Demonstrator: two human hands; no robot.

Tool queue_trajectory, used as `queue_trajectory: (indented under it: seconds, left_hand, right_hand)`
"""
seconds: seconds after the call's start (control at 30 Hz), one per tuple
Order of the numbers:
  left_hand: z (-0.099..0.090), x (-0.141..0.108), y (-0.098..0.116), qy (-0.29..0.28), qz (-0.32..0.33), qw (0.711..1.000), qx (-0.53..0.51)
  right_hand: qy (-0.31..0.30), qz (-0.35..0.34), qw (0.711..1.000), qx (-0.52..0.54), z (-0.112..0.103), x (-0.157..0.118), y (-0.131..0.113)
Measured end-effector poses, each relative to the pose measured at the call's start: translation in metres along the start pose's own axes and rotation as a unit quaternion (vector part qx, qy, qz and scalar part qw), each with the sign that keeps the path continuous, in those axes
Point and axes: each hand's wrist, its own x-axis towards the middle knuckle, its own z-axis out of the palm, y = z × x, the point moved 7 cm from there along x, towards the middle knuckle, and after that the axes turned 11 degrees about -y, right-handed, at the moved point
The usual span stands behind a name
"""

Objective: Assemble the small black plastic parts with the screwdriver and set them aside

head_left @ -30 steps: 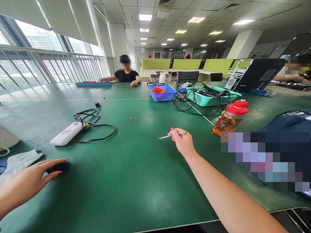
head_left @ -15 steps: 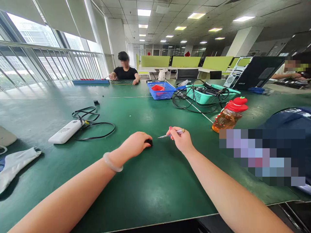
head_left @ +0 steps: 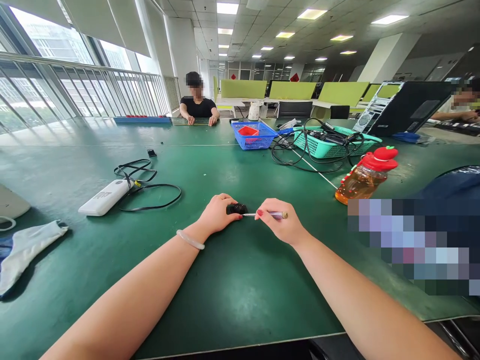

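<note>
Both hands work close together above the green surface [head_left: 240,300], your left hand [head_left: 217,214] pinching a small black object [head_left: 238,208], seemingly to steady it, while your right hand [head_left: 279,220] grips a slim screwdriver [head_left: 275,215], its tip beside that object.

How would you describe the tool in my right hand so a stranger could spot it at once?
Start at the big green table and find the right hand, near the middle of the view. It holds the slim tool: thin metal shaft pointing left, pale purplish handle, gold-toned end. Its neighbour, in the left hand, is a small black object; the tool is longer, thinner and lighter-coloured.
</note>
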Motion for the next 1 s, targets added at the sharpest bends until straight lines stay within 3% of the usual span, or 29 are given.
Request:
queue_trajectory:
  seconds: [0.5,0.73,1.0]
  left_hand:
    - [0.005,0.004,-0.003,0.005,0.009,1.0,-0.001]
    - [0.006,0.005,-0.004,0.0,0.012,1.0,0.004]
    - [0.006,0.005,-0.003,0.007,0.025,1.0,0.004]
  right_hand:
    - [0.025,0.037,0.998,-0.045,-0.002,-0.001,0.006]
    - [0.003,-0.005,0.999,-0.049,0.0,0.0,0.0]
    - [-0.01,-0.052,0.989,-0.141,0.008,0.0,-0.006]
